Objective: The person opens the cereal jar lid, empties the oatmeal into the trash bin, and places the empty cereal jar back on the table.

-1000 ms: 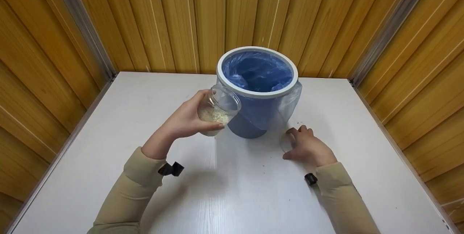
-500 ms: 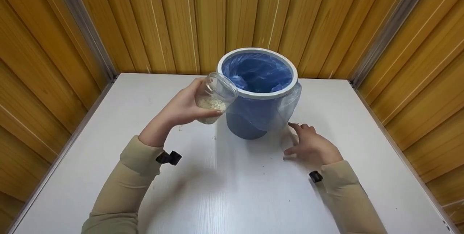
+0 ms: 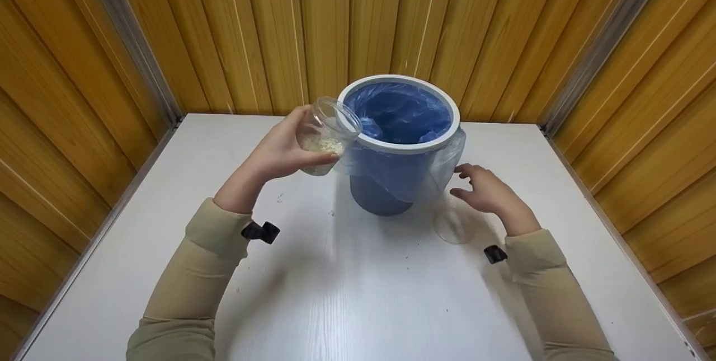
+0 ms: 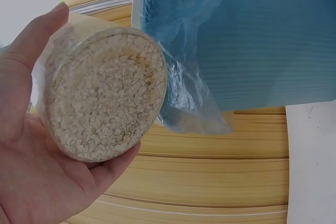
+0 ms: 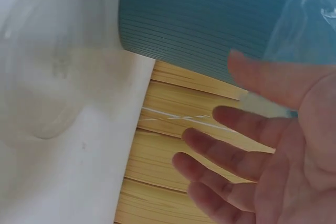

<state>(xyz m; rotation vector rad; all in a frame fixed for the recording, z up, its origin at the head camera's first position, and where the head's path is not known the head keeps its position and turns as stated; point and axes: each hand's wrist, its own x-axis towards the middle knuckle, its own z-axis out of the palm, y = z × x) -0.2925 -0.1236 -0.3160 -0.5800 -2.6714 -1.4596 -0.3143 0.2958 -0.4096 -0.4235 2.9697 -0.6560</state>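
Note:
My left hand point(image 3: 279, 145) grips a clear plastic jar point(image 3: 323, 145), lidless and tilted toward the bin, at the left of the bin's rim. Pale flakes, like rolled oats point(image 4: 107, 98), fill its lower part and show through the base in the left wrist view. The blue trash bin point(image 3: 380, 196) has a white rim ring and a translucent bag liner point(image 3: 447, 159) folded over the outside. My right hand point(image 3: 489, 190) hovers at the bin's right side, fingers loosely bent and holding nothing. Below it a clear round lid point(image 3: 454, 226) lies flat on the table.
The white table point(image 3: 358, 305) carries scattered crumbs point(image 3: 279, 197) left of the bin and a few dark specks in front. Yellow wood-look panels point(image 3: 268, 36) wall the back and both sides, with grey metal posts point(image 3: 131, 36) at the corners.
The left hand has raised the jar up and slightly left. The right hand has let go of the lid and lifted away from it, leaving it on the table.

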